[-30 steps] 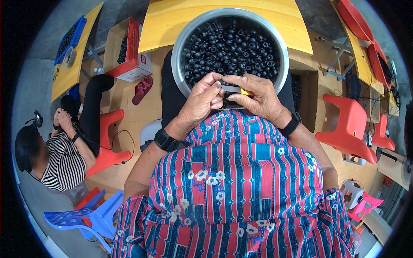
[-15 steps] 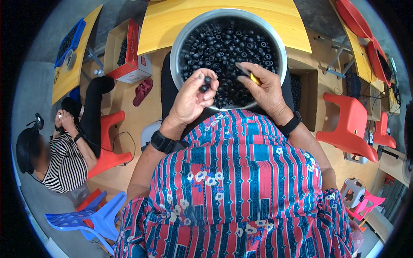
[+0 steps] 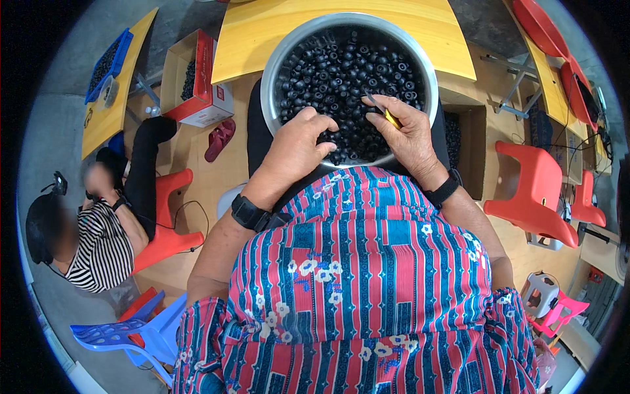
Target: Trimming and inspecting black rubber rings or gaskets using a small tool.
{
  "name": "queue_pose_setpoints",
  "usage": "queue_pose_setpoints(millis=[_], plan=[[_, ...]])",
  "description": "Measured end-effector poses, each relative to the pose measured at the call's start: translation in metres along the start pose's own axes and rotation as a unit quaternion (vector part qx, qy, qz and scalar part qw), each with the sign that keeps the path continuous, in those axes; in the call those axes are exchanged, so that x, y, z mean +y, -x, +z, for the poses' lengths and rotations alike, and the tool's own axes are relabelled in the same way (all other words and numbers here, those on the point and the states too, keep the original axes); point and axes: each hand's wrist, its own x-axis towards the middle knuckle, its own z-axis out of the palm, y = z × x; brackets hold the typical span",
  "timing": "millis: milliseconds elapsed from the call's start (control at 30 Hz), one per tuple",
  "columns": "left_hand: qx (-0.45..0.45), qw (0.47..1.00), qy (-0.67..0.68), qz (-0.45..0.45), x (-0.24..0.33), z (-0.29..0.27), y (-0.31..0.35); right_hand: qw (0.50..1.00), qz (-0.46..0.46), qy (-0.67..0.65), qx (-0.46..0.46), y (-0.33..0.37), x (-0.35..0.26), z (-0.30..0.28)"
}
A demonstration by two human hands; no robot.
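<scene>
A large metal bowl (image 3: 268, 98) full of small round black parts (image 3: 341, 75), some with a hole in the middle, stands in front of me. My left hand (image 3: 300, 139) is over its near left side, palm down. The thumb and index fingertips are apart among the black parts, and the other fingers are hidden behind the hand. In my right hand (image 3: 408, 131), over the near right side of the bowl, is a small knife (image 3: 392, 119) with a yellow handle. Its thin blade points up and left, between thumb and forefinger.
A yellow table (image 3: 252, 39) lies beyond the bowl. To the left are an open carton (image 3: 220, 104) of black parts, a red slipper (image 3: 220, 140) and a seated person (image 3: 102, 246). Red stools (image 3: 528, 190) stand on the right, a blue chair (image 3: 154, 331) at the lower left.
My left hand, which held a black part palm up, has turned palm down and reached into the bowl. My right hand still grips the knife, nearly in the same place.
</scene>
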Motion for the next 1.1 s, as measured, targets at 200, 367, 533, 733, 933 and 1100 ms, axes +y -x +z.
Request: queue_pose_setpoints(millis=[200, 367, 533, 733, 933, 1100], plan=[[-0.003, 0.995, -0.099, 0.031, -0.008, 0.008, 0.000, 1.000, 0.016, 0.003, -0.021, 0.000, -0.003, -0.002], [0.022, 0.993, -0.097, 0.060, -0.013, 0.013, -0.001, 0.998, 0.032, 0.016, -0.044, 0.001, -0.004, -0.003], [0.028, 0.985, 0.165, -0.032, -0.012, 0.015, -0.003, 0.999, -0.023, -0.018, -0.026, 0.001, -0.003, 0.000], [-0.057, 0.809, 0.553, -0.189, -0.013, 0.018, 0.002, 0.993, -0.004, -0.072, -0.094, 0.003, -0.009, 0.001], [-0.098, 0.753, 0.630, -0.166, -0.010, 0.028, 0.001, 0.993, -0.010, -0.051, -0.105, 0.002, -0.006, -0.001], [-0.132, 0.716, 0.664, -0.172, -0.010, 0.030, 0.003, 0.993, -0.012, -0.048, -0.111, 0.001, -0.010, -0.001]])
